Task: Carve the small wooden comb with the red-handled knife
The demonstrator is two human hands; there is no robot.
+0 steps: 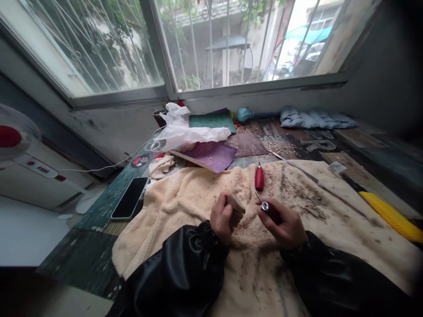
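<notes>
My left hand [220, 219] is closed round a small brown wood block [235, 206] above the towel. In my right hand [288, 225] is a carving knife [265, 206] with a dark red handle and a metal collar; its thin blade points up and left, apart from the block. Just beyond lies a second carving knife [259, 178] with a bright red handle, tip away from me. Under both hands spreads a beige towel [185, 202], and wood shavings [306, 200] are scattered over its right half.
A saw with a yellow handle [391, 215] lies at the right. To the left rests a phone [130, 198]. Behind the towel are a purple sheet [214, 155], a white plastic bag [181, 132] and a green mat [212, 119]. A fan [36, 165] stands left of the table.
</notes>
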